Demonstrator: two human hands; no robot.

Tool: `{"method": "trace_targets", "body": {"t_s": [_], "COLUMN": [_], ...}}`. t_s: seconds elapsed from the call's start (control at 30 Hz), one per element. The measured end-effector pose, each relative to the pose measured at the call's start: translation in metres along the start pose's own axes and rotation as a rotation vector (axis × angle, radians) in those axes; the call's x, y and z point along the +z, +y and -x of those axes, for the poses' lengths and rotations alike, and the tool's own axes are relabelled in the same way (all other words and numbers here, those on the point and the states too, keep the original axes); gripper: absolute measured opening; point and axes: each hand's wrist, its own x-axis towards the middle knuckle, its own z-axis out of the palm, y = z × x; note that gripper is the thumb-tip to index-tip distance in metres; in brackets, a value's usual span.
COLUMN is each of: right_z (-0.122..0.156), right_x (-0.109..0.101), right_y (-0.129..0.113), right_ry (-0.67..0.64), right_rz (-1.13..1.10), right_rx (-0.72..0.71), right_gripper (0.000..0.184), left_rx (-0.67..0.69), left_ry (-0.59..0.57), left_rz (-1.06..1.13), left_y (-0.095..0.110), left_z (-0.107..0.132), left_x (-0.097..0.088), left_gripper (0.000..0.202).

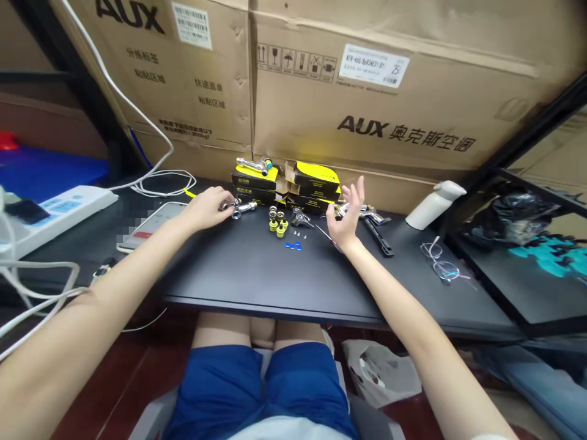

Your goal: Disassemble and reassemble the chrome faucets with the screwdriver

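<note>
My left hand (208, 209) rests at the back left of the desk, its fingers curled on a chrome faucet body (235, 203). Beside its fingertips lies another chrome faucet body (244, 209). My right hand (345, 215) is raised, palm turned inward, fingers apart and holding nothing. Below it a thin screwdriver (324, 233) lies partly hidden by the hand. Between my hands are several yellow-green valve cartridges (279, 227), chrome handles (300, 217), small screws (298, 234) and blue caps (293, 245). More chrome parts (373, 214) lie behind my right hand, partly covered.
Black-and-yellow boxes (316, 181) are stacked at the back, one chrome faucet (255, 165) on top. Large cartons (293, 110) form the back wall. A phone (153, 226) and power strip (59, 214) lie left; a black tool (378, 237), white bottle (433, 206) and glasses (443, 264) lie right.
</note>
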Motion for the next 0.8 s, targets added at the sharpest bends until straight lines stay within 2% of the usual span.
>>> {"method": "trace_targets", "body": {"t_s": [0.1,0.23,0.4,0.57,0.63,0.7,0.8], "right_z": [0.001,0.004,0.007,0.007,0.008,0.008,0.006], "right_x": [-0.003,-0.008,-0.010,-0.007,-0.006,-0.006,-0.005], "right_y": [0.001,-0.005,-0.009,-0.010,-0.010,-0.012,-0.017], "right_ry": [0.111,0.113,0.072,0.089,0.094,0.100,0.074], "right_rz": [-0.077,-0.120,-0.080,-0.156,-0.166,-0.175,-0.200], "right_rx": [-0.004,0.025,0.076,-0.010,-0.024,-0.014,0.052], "right_gripper": [0.065,0.062,0.059,0.051,0.050,0.048,0.036], "left_rx": [0.052,0.122,0.025,0.009,-0.027,-0.111,-0.259], "left_ry": [-0.039,-0.065,-0.095,-0.078,-0.005,0.108,0.224], "left_rz": [0.006,-0.023,-0.033,0.009,0.148,0.385,0.678], "left_y": [-0.001,0.002,0.006,0.007,0.010,0.016,0.023], "left_z": [0.006,0.008,0.007,0.007,0.007,0.006,0.003], "left_x": [0.002,0.004,0.012,0.015,0.011,0.005,-0.005], "left_gripper": [0.037,0.036,0.029,0.034,0.032,0.028,0.026]}}
